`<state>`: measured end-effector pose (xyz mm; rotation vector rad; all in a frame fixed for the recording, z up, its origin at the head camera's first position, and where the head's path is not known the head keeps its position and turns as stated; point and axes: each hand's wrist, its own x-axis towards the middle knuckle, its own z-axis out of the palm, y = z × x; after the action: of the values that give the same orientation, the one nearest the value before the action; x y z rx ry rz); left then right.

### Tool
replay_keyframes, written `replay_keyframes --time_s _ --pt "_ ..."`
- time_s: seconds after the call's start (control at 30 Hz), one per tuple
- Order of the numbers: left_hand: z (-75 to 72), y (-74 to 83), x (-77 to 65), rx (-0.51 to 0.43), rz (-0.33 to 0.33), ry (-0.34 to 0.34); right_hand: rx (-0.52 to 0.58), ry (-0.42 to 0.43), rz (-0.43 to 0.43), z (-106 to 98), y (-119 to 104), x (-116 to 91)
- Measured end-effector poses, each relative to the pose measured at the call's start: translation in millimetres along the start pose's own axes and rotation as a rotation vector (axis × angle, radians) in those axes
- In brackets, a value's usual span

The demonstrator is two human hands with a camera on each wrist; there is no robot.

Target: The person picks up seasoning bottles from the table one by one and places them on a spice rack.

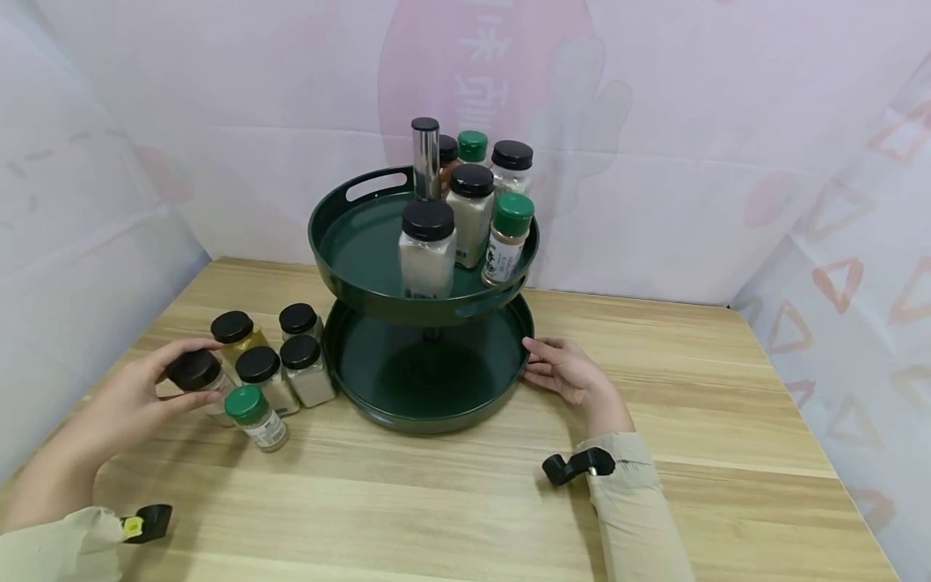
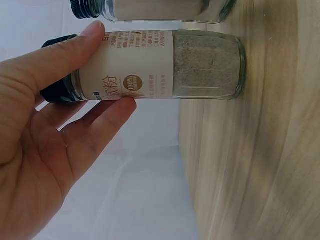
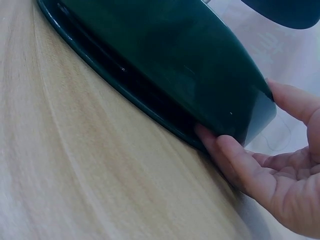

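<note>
My left hand (image 1: 138, 400) has its thumb and fingers around a black-lidded glass spice jar (image 1: 195, 372) at the left of the table. In the left wrist view this spice jar (image 2: 210, 65) is upright relative to the table and has a pale label and grey-brown powder; whether its base touches the wood I cannot tell. A green-capped spice jar (image 1: 265, 428) and several black-capped jars (image 1: 309, 376) stand close beside it. My right hand (image 1: 570, 372) grips the right edge of the lower tier of a dark green two-tier rack (image 3: 200, 85), thumb at the rim, fingers beneath.
Several black- and green-capped jars (image 1: 473, 214) stand on the rack's upper tier (image 1: 356, 242), mostly at its right. A metal post (image 1: 426, 162) rises through that tier. Printed cloth (image 1: 291, 97) hangs behind and at both sides of the wooden table (image 1: 407, 501).
</note>
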<state>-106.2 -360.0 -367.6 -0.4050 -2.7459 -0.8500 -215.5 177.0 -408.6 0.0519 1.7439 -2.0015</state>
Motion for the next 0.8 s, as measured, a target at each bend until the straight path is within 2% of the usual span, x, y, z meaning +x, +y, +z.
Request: replay_keyframes --time_s 0.17,0.43,0.53,0.63,0.8 --pt "-1.8 1.8 0.9 0.049 0.008 0.023 -0.003 0.002 0.003 -0.3 0.1 -0.3" --pt "-0.5 6.2 -1.2 -0.075 0.086 0.074 0.010 0.006 0.002 0.1 -1.4 -1.1" --pt "-4.3 9.6 -3.8 -0.102 0.075 0.083 0.017 0.010 0.006 -0.1 -1.7 -0.9" --pt "-11.0 11.7 -7.3 -0.086 0.038 0.091 0.027 0.014 0.017 -0.3 -1.7 -0.3" --pt "-21.8 14.7 -11.6 -0.050 0.014 0.117 0.039 0.015 0.034 0.1 -1.2 0.2"
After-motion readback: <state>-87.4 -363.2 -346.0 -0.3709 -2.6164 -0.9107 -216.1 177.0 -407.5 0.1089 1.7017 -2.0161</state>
